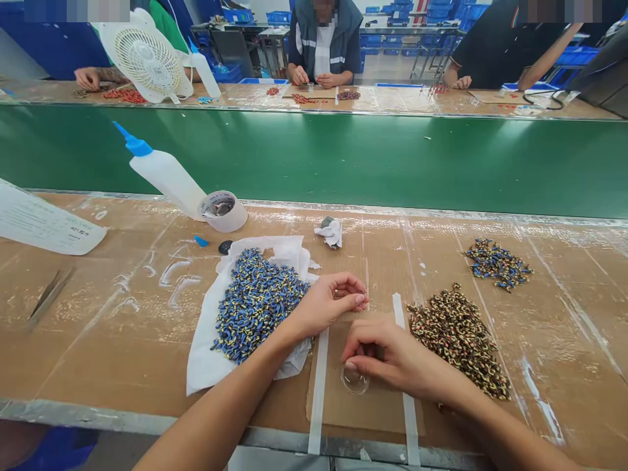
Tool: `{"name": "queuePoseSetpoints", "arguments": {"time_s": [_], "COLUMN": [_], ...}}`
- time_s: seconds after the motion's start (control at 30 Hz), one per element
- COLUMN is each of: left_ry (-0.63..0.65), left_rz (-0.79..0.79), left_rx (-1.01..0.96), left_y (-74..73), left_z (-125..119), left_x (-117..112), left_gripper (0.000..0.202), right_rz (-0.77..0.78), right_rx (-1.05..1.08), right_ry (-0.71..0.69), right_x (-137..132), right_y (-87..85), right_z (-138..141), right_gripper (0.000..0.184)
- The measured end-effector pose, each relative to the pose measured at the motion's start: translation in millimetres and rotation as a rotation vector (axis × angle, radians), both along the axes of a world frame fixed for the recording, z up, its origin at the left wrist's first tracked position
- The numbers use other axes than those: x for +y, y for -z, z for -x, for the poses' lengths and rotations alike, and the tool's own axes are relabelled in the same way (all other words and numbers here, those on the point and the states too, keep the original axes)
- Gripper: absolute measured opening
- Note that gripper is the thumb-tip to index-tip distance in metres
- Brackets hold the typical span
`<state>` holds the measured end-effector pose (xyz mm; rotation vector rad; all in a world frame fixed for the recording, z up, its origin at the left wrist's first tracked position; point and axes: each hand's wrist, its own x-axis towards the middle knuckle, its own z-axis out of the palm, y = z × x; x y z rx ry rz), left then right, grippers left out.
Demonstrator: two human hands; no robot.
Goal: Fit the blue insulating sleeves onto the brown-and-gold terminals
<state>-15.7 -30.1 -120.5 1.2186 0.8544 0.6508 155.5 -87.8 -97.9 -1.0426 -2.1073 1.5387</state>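
My left hand (pixel 336 302) is closed in a pinch over the cardboard, just right of the blue pile. Whatever its fingertips hold is too small to make out. With thumb and curled fingers, my right hand (pixel 380 353) grips the rim of a small clear round dish (pixel 355 382) on a cardboard pad (pixel 363 413) edged with white tape strips. Beside my left wrist, small blue, black and yellow pieces (pixel 258 301) are heaped on a white sheet (pixel 202 363). Right of my right hand lies a heap of brown and yellow pieces (pixel 458 340).
A smaller blue-brown heap (pixel 498 263) lies farther right. Behind the white sheet stand a tape roll (pixel 226 212) and a tilted white glue bottle (pixel 169 180). Tweezers (pixel 49 297) and paper (pixel 46 222) lie left. Across the green belt (pixel 343 154), other people work near a fan (pixel 147 55).
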Motion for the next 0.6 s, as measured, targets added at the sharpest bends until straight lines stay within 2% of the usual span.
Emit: {"name": "queuePoseSetpoints", "arguments": {"time_s": [0.17, 0.33, 0.6], "left_ry": [0.007, -0.005, 0.036], "left_rz": [-0.13, -0.16, -0.211], "left_rx": [0.071, 0.107, 0.09], "left_y": [2.2, 2.6, 0.1], "left_z": [-1.7, -2.3, -2.2], "left_x": [-1.9, -2.8, -3.9], "left_gripper": [0.012, 0.011, 0.008], "right_rz": [-0.044, -0.086, 0.085], "right_rx": [-0.022, -0.035, 0.078], "right_ry": [-0.025, -0.059, 0.036], "right_x": [3.5, 3.9, 1.5], "right_y": [-6.0, -9.8, 0.3], "right_z": [-8.4, -11.4, -4.9], "right_gripper": [0.012, 0.017, 0.02]}}
